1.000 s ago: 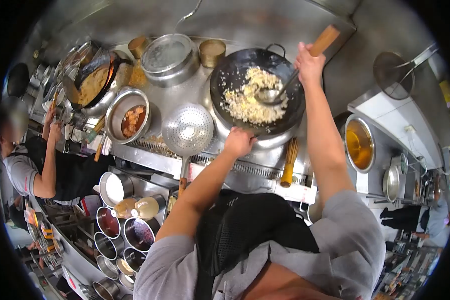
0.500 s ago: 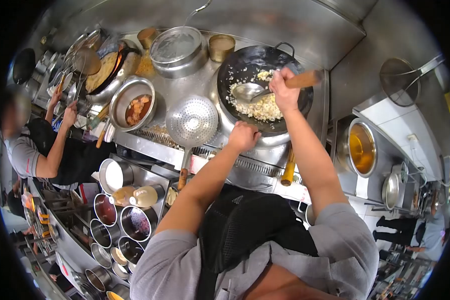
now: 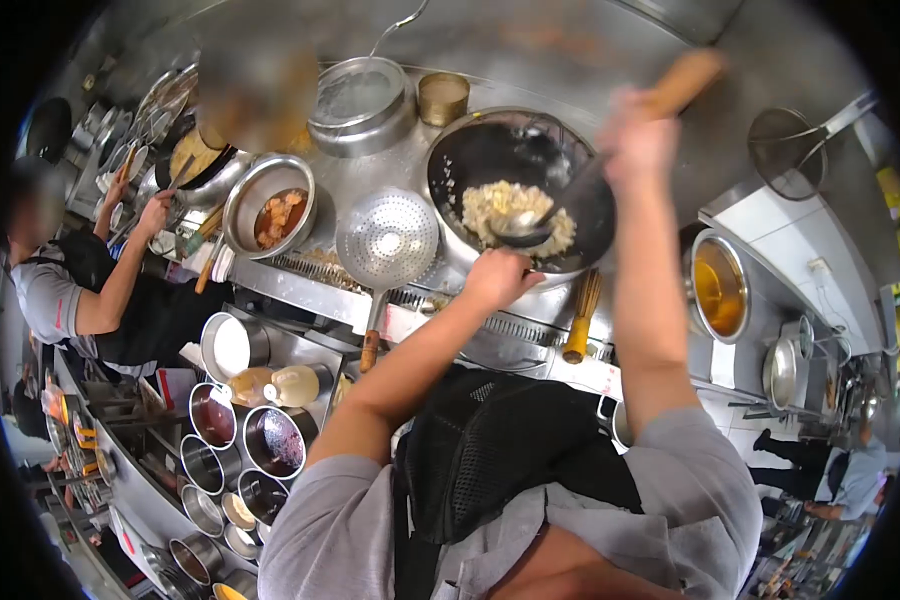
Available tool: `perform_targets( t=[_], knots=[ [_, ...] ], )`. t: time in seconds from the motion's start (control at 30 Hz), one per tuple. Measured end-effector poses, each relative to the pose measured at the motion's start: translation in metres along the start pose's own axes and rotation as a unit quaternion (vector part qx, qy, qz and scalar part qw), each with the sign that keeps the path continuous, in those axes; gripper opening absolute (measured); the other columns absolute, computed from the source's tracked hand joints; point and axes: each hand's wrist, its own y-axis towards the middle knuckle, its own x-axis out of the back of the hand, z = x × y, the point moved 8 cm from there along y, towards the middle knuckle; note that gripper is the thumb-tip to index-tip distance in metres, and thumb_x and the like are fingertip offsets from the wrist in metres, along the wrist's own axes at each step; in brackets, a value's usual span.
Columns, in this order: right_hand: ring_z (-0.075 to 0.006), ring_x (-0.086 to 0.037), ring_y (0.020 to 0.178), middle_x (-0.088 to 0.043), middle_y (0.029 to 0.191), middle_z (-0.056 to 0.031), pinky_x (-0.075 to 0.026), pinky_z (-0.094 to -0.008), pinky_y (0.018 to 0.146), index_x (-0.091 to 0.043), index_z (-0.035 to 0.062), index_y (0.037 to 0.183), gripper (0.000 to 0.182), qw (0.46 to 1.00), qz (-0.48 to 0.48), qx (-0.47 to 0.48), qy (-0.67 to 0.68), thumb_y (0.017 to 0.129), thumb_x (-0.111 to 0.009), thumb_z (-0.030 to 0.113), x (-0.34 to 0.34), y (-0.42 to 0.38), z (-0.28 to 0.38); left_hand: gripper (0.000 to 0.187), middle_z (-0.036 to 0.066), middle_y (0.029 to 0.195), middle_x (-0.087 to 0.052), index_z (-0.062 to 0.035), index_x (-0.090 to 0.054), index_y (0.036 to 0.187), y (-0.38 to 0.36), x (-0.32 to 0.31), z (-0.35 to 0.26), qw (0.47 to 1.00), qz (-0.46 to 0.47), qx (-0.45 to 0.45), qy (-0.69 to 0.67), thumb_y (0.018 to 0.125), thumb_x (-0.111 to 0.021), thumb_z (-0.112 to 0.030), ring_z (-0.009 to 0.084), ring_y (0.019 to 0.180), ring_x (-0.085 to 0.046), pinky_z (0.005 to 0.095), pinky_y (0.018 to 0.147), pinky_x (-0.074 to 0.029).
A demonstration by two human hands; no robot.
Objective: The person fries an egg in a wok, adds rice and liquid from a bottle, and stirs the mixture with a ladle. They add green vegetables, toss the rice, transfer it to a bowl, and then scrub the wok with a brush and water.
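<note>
A black wok (image 3: 490,150) sits on the stove in front of me. Chopped whitish-yellow food (image 3: 505,200) is heaped in its lower middle. My right hand (image 3: 642,145), blurred by motion, is wrapped round the wooden handle of a ladle (image 3: 570,195), high over the wok's right side. The ladle's bowl rests in the food near the wok's front. At the near rim, my left hand (image 3: 498,280) is closed on the wok's edge; the exact grip is hidden under the fingers.
Left of the wok lie a perforated skimmer (image 3: 387,240) and a metal bowl (image 3: 238,215) of reddish food. A bamboo brush (image 3: 577,335) stands at the stove's front. Amber liquid fills a pot (image 3: 705,290) at right. A co-worker (image 3: 80,290) works at the left.
My right hand has risen up and to the right, and the ladle's bowl has moved toward the wok's front. The scattered food is now gathered in a heap. The wok has shifted slightly left.
</note>
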Motion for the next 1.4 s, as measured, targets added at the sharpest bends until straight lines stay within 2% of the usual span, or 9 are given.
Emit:
perform_targets(
  t=[0.2, 0.4, 0.53, 0.67, 0.73, 0.77, 0.83, 1.0, 1.4],
  knots=[
    [-0.0113, -0.041, 0.043, -0.041, 0.056, 0.0005, -0.037, -0.0284, 0.041, -0.045, 0.0078, 0.08, 0.023, 0.973, 0.078, 0.108, 0.19, 0.09, -0.065, 0.011, -0.003, 0.053, -0.005, 0.031, 0.013, 0.071, -0.067, -0.0106, -0.069, 0.071, -0.11, -0.044, 0.014, 0.989, 0.146, 0.003, 0.029, 0.081, -0.067, -0.04, 0.0332, 0.07, -0.067, 0.0454, 0.068, -0.054],
    [-0.0107, -0.039, 0.043, -0.038, 0.053, 0.0017, -0.035, -0.0287, 0.041, -0.046, 0.008, 0.075, 0.027, 0.97, 0.154, 0.101, 0.161, 0.091, -0.065, 0.019, 0.002, 0.037, 0.064, 0.039, 0.011, 0.056, -0.061, -0.0106, -0.063, 0.058, -0.039, 0.049, -0.03, 1.0, -0.023, -0.016, -0.001, 0.08, -0.067, -0.043, 0.0323, 0.052, -0.062, 0.0438, 0.048, -0.048],
    [-0.0104, -0.041, 0.043, -0.042, 0.054, 0.0018, -0.033, -0.0273, 0.04, -0.049, 0.0085, 0.077, 0.023, 0.996, 0.012, 0.028, 0.084, 0.091, -0.063, 0.018, -0.033, 0.017, -0.082, 0.033, 0.013, 0.061, -0.063, -0.0102, -0.067, 0.067, -0.006, -0.024, 0.031, 1.0, -0.003, -0.014, 0.023, 0.083, -0.065, -0.039, 0.0335, 0.06, -0.063, 0.0456, 0.06, -0.05],
    [-0.0123, -0.046, 0.043, -0.048, 0.056, -0.0028, -0.039, -0.0275, 0.04, -0.05, 0.003, 0.084, 0.018, 0.982, 0.058, 0.128, 0.126, 0.091, -0.063, 0.013, -0.026, 0.051, -0.031, 0.029, 0.014, 0.071, -0.067, -0.0119, -0.07, 0.072, -0.09, -0.04, 0.032, 0.995, 0.091, -0.025, 0.041, 0.083, -0.062, -0.037, 0.0337, 0.072, -0.066, 0.047, 0.072, -0.05],
    [-0.0139, -0.046, 0.042, -0.047, 0.055, -0.0037, -0.042, -0.03, 0.042, -0.052, 0.0022, 0.085, 0.02, 0.981, 0.054, 0.155, 0.101, 0.094, -0.06, 0.017, -0.013, 0.064, 0.04, 0.027, 0.015, 0.073, -0.067, -0.0115, -0.069, 0.07, -0.124, -0.004, 0.004, 0.996, 0.071, -0.045, -0.008, 0.082, -0.062, -0.035, 0.0343, 0.075, -0.067, 0.0485, 0.072, -0.05],
    [-0.0133, -0.046, 0.043, -0.046, 0.054, -0.0022, -0.041, -0.0296, 0.042, -0.053, 0.0033, 0.083, 0.023, 0.981, 0.096, 0.121, 0.119, 0.095, -0.06, 0.021, -0.008, 0.071, 0.061, 0.03, 0.012, 0.067, -0.066, -0.0124, -0.069, 0.07, -0.111, 0.06, -0.038, 0.966, -0.145, -0.213, -0.005, 0.081, -0.065, -0.04, 0.0314, 0.07, -0.067, 0.0482, 0.065, -0.051],
    [-0.0114, -0.044, 0.043, -0.045, 0.054, 0.001, -0.038, -0.0268, 0.041, -0.052, 0.0056, 0.079, 0.024, 0.972, 0.149, 0.106, 0.145, 0.094, -0.062, 0.022, -0.005, 0.056, 0.07, 0.032, 0.013, 0.064, -0.065, -0.0119, -0.068, 0.069, -0.044, 0.046, -0.012, 0.997, 0.076, 0.009, 0.023, 0.08, -0.065, -0.042, 0.0327, 0.066, -0.066, 0.0482, 0.06, -0.051],
    [-0.0089, -0.034, 0.04, -0.036, 0.053, 0.0033, -0.03, -0.0272, 0.038, -0.047, 0.0117, 0.077, 0.023, 0.994, 0.025, 0.024, 0.101, 0.091, -0.064, 0.018, -0.044, 0.014, -0.088, 0.031, 0.013, 0.063, -0.064, -0.0102, -0.066, 0.066, -0.016, -0.007, 0.034, 0.998, -0.02, -0.054, -0.002, 0.085, -0.061, -0.034, 0.0345, 0.063, -0.064, 0.0456, 0.066, -0.05],
    [-0.0088, -0.038, 0.041, -0.044, 0.055, 0.0017, -0.032, -0.0262, 0.04, -0.048, 0.0075, 0.078, 0.024, 0.986, 0.107, 0.095, 0.085, 0.089, -0.067, 0.017, -0.015, 0.079, -0.001, 0.031, 0.013, 0.062, -0.065, -0.0101, -0.069, 0.065, 0.023, -0.036, 0.047, 0.999, 0.011, 0.024, 0.037, 0.08, -0.065, -0.037, 0.0341, 0.06, -0.064, 0.0446, 0.063, -0.052]
  ],
)
